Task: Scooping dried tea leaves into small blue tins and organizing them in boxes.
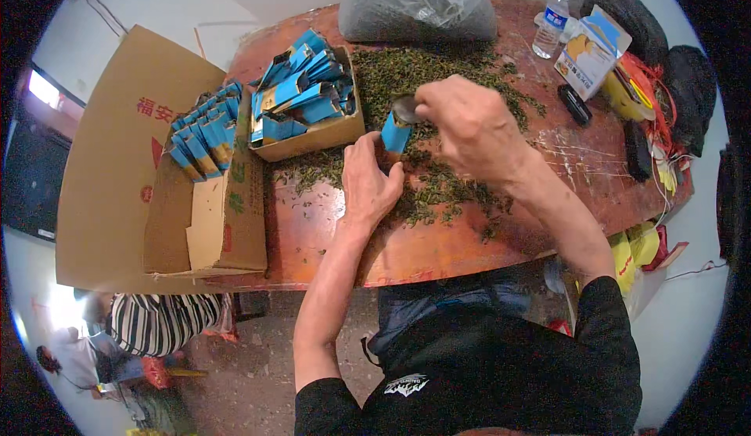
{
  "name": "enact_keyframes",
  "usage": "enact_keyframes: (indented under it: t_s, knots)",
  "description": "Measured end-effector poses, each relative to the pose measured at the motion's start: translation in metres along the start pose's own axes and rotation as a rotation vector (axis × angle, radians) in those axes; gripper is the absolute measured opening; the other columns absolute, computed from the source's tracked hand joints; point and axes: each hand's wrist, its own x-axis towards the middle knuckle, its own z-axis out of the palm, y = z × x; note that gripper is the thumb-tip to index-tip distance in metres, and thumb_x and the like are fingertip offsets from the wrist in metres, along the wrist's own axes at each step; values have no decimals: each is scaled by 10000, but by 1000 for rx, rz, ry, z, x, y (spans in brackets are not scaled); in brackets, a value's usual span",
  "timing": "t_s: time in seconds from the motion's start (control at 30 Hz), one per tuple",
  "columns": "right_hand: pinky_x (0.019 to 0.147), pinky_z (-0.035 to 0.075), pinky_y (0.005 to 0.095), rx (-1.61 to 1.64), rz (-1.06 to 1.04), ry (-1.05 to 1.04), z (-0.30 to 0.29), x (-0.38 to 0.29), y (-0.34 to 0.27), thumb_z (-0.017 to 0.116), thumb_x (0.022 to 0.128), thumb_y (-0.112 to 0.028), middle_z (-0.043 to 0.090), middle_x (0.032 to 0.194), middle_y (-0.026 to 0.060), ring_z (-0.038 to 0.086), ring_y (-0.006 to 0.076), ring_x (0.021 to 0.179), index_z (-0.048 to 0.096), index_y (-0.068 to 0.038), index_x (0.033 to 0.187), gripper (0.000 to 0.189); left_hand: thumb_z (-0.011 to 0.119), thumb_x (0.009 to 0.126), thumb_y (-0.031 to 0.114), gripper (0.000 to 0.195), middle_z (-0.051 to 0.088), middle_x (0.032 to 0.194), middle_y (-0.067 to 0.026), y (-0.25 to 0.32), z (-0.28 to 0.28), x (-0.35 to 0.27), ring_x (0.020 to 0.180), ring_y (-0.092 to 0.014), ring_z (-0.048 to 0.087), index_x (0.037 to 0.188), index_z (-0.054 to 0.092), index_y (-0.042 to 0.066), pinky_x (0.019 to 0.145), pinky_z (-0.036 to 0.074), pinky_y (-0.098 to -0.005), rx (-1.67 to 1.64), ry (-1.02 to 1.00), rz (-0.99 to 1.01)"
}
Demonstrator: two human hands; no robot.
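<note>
My left hand (369, 180) holds a small blue-and-tan packet (396, 135) upright at its lower part, on the table among loose dark green leaves. Over the packet's open top, my right hand (469, 122) grips a round metal spoon or scoop (404, 108). The handle is hidden in my fingers, and what the bowl carries cannot be made out. Loose dried leaves, likely tea (440, 72), spread behind and around both hands. Left of my left hand stands a small cardboard box (317, 139) heaped with similar blue packets (299, 86).
A larger cardboard carton (243, 213) at the left holds rows of blue packets (205, 131). At the back sits a grey plastic bag (416, 13). A water bottle (550, 28), a printed carton (589, 54) and a black object (574, 105) are at the right. People are beyond the table, lower left.
</note>
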Motion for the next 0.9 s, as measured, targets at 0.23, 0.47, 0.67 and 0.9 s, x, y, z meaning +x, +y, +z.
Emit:
enact_keyframes:
  t_s: [0.23, 0.47, 0.67, 0.9]
  knots:
    - [678, 526, 429, -9, -19, -82, 6, -5, -2, 698, 866, -19, 646, 843, 153, 645, 344, 767, 619, -6, 996, 153, 721, 757, 95, 495, 633, 1084, -223, -4, 0, 0, 1016, -412, 570, 1212, 556, -11, 912, 479, -496, 35, 8, 8]
    - [640, 513, 413, 6, 10, 38, -5, -7, -4, 711, 868, -6, 650, 838, 147, 650, 332, 733, 644, -11, 990, 138, 711, 755, 88, 501, 623, 1046, -210, 4, -1, 1, 1002, -406, 570, 1218, 547, -6, 901, 480, -493, 0, 34, 4]
    - [614, 496, 342, 25, 202, 220, -15, -26, 3, 709, 923, -47, 667, 822, 129, 640, 249, 665, 684, -12, 1007, 94, 699, 767, 91, 484, 621, 1035, -204, 2, -20, -2, 958, -394, 577, 1214, 546, -14, 878, 485, -489, -5, 55, 15]
    - [566, 464, 313, 34, 364, 181, 2, -68, 21, 695, 923, -49, 650, 756, 108, 604, 195, 600, 686, -26, 970, 53, 744, 792, 111, 478, 669, 1021, -189, 19, -67, 2, 911, -300, 675, 1218, 562, -7, 837, 542, -391, -18, 82, 7]
